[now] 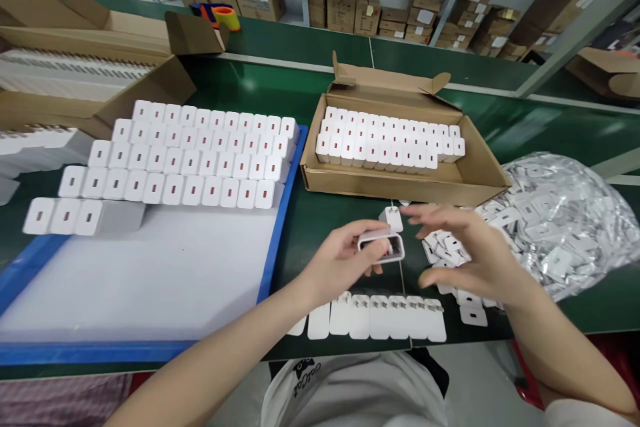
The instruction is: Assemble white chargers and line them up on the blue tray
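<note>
My left hand (341, 255) grips a white charger housing (400, 251), its hollow end facing up and my thumb over the opening. To its right, my right hand (473, 243) is open, thumb and fingers apart, with nothing visible between them. Just beyond the held housing stands another white charger piece (393, 218) with metal prongs. Nearer the front edge lies a row of white chargers (380, 321), several with prongs showing. Beneath and beside my right hand are loose white end covers (473, 315) with small slots.
A cardboard box (390, 183) holds rows of chargers with reddish ports. At left, a blue-edged white tray (175, 273) carries more charger rows (190, 163). Behind it stands a larger carton (143, 90). A clear plastic bag (575, 213) of covers lies right; orange tape (227, 17) sits behind.
</note>
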Demonstrator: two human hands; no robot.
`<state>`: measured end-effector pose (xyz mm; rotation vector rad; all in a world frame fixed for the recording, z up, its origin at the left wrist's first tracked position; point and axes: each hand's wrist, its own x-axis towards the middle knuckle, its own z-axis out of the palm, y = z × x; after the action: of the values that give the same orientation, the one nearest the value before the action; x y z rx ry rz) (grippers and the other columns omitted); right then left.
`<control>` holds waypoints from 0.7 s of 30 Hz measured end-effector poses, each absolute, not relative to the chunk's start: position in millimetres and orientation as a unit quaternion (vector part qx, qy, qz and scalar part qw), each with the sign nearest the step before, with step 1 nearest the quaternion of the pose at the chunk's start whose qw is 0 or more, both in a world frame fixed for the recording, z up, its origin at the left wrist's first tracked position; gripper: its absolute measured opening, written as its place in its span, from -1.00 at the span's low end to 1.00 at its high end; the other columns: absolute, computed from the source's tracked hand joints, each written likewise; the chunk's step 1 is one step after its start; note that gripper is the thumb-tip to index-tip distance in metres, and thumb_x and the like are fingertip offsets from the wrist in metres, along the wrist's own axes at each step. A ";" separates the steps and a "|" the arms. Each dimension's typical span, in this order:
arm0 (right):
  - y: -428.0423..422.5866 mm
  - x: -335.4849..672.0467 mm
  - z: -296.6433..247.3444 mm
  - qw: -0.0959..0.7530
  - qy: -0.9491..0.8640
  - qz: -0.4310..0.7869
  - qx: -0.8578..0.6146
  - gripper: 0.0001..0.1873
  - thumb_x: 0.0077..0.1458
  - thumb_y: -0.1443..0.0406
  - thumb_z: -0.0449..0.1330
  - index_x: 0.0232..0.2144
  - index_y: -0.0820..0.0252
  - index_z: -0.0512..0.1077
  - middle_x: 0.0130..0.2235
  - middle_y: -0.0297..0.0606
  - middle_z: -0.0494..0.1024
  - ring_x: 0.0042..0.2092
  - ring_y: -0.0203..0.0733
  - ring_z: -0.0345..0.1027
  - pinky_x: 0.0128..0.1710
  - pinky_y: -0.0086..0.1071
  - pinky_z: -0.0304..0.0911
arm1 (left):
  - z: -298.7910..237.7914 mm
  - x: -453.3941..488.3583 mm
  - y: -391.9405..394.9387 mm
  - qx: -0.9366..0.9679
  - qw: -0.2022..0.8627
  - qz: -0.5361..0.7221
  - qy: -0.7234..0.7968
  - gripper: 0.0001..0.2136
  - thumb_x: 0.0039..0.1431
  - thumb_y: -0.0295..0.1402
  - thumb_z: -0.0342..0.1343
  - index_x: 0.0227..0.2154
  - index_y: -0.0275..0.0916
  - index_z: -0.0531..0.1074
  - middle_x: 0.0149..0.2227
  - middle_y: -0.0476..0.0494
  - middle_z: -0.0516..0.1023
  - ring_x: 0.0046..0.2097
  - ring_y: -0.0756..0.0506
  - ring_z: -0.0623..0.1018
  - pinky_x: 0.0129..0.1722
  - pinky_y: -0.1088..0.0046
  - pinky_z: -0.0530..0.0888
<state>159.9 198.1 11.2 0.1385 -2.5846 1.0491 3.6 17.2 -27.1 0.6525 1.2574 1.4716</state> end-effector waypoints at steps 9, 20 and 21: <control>269.0 199.5 -43.7 -0.022 -0.989 0.130 -0.070 -0.64 0.28 0.26 0.09 0.07 0.18 0.45 0.05 -0.10 0.55 0.10 0.04 0.41 0.05 0.00 0.42 | -24.3 -11.3 18.0 0.128 0.610 0.656 0.426 -0.56 0.24 -0.06 0.14 0.04 -0.27 0.47 -0.25 -0.20 0.52 -0.36 0.02 0.41 -0.34 0.49 0.33; 258.4 183.5 -42.3 0.091 -0.988 0.110 -0.056 -0.68 0.32 0.29 0.02 0.08 0.18 0.34 -0.10 -0.08 0.57 -0.09 -0.02 0.49 -0.13 -0.11 0.46 | -17.8 -3.6 14.7 0.174 0.604 0.631 0.456 -0.51 0.20 0.06 0.09 -0.03 -0.23 0.51 -0.28 -0.12 0.41 -0.41 0.03 0.33 -0.37 0.46 0.23; 258.5 182.7 -38.9 0.085 -0.990 0.105 -0.051 -0.69 0.31 0.28 0.04 0.06 0.17 0.36 -0.08 -0.09 0.56 -0.07 0.00 0.49 -0.11 -0.10 0.46 | -18.1 -3.4 15.1 0.180 0.599 0.630 0.460 -0.51 0.21 0.06 0.08 -0.04 -0.22 0.52 -0.28 -0.12 0.41 -0.41 0.02 0.32 -0.38 0.46 0.22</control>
<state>182.7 258.5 -38.9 -0.1531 -2.9516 0.3142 -3.4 15.1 -18.1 0.4184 1.0680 1.4611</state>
